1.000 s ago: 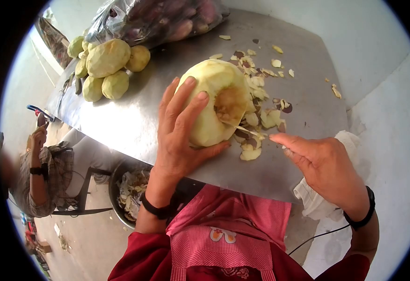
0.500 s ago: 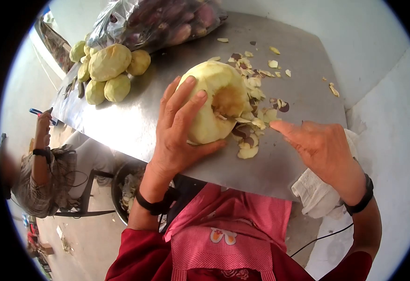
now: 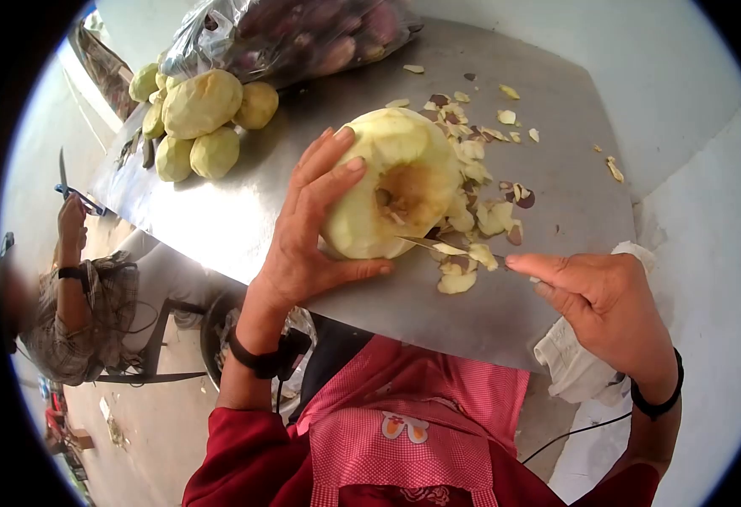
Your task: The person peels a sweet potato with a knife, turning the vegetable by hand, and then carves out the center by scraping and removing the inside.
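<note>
A large, round, peeled vegetable (image 3: 362, 211), pale yellow-green with a brownish hollow facing up, rests on the metal table (image 3: 370, 313). My left hand (image 3: 307, 228) grips its left side, fingers over the top and thumb along the lower edge. In my right hand (image 3: 603, 304) is a knife (image 3: 421, 242), its handle mostly hidden by the fingers. The blade points left, its tip at the lower rim of the hollow, with pale slivers lying along it. Peelings (image 3: 495, 217), some dark-skinned, lie right of the vegetable.
Several smaller peeled vegetables (image 3: 204, 103) are piled at the table's back left. Behind them is a clear plastic bag (image 3: 303, 42) of purplish produce. A white cloth (image 3: 569, 359) hangs at the right edge. Another person's hand (image 3: 71, 221), at far left, holds a blade.
The vegetable has turned slightly, showing more of its hollow. My right hand has moved down and right, and the knife blade now shows. At far left, the other person's blade has come up.
</note>
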{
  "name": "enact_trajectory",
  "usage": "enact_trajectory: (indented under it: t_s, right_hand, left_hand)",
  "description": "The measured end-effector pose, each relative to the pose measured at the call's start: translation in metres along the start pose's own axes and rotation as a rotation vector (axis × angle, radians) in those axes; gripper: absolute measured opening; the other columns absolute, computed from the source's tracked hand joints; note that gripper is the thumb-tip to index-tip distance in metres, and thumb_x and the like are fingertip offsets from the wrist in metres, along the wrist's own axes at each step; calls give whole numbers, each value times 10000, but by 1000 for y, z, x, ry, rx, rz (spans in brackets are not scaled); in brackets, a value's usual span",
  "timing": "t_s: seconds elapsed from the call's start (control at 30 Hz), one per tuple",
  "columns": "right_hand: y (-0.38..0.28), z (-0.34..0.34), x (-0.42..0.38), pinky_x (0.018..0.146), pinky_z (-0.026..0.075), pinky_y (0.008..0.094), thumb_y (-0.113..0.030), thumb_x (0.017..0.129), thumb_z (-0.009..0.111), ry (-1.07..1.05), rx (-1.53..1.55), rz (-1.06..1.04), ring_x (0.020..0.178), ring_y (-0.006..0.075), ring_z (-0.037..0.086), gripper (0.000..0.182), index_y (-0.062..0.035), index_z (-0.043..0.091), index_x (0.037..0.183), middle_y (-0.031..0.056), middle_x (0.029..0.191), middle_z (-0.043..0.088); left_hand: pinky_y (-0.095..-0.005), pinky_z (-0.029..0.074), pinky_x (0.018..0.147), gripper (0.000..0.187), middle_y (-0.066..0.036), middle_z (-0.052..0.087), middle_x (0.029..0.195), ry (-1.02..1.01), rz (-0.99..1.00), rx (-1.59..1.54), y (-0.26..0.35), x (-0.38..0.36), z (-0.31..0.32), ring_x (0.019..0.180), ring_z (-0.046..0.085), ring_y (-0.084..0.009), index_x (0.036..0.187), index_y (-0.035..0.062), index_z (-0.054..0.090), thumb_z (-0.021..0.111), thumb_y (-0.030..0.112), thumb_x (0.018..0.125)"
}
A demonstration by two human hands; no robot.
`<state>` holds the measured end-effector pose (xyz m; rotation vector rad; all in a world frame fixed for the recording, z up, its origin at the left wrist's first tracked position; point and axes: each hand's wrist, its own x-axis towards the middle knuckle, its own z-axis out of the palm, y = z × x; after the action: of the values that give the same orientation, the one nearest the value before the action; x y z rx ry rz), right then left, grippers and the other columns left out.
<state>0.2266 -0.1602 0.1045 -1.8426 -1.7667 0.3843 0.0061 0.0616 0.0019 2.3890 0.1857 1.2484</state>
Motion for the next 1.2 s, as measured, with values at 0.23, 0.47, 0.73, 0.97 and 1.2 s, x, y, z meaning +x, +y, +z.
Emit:
enact_trajectory:
  t_s: [0.23,0.47,0.73,0.97,1.2]
  right_hand:
    - [-9,-4,-1,587,472,299,15,832,637,-12,-128,0,629,236,617,309,-74,708,1119,151,823,695]
    - [-2,5,4,572,463,306,5,800,660,31,-69,-46,618,242,613,330,-87,712,1113,151,788,676]
    - [-11,21,20,502,445,362,-30,806,652,17,-397,-152,560,280,590,349,-144,708,1130,156,688,623]
    - [-33,60,1,449,407,401,-38,802,646,231,-623,-84,492,265,530,407,-214,703,1165,83,601,450]
    - [-23,77,-4,429,371,370,-62,787,691,390,-602,-96,478,223,499,430,-237,702,1179,47,610,382]
  left_hand:
    - [-510,319,1138,1051,-148,373,1507,4,2,-1,-2,0,1,1408,303,-415,1384,160,452,954,222,463]
    - [-516,319,1134,1040,-147,375,1506,2,27,-4,-5,0,1,1407,303,-419,1379,167,459,954,233,467]
    - [-525,321,1126,981,-174,400,1482,11,11,-9,3,2,1,1384,342,-427,1372,135,459,938,280,527]
    - [-480,405,1073,960,-229,386,1468,79,69,157,-2,3,7,1345,415,-380,1375,130,416,907,420,602]
    - [-475,405,1076,927,-224,400,1461,139,13,153,3,2,13,1338,424,-374,1346,101,435,918,367,601]
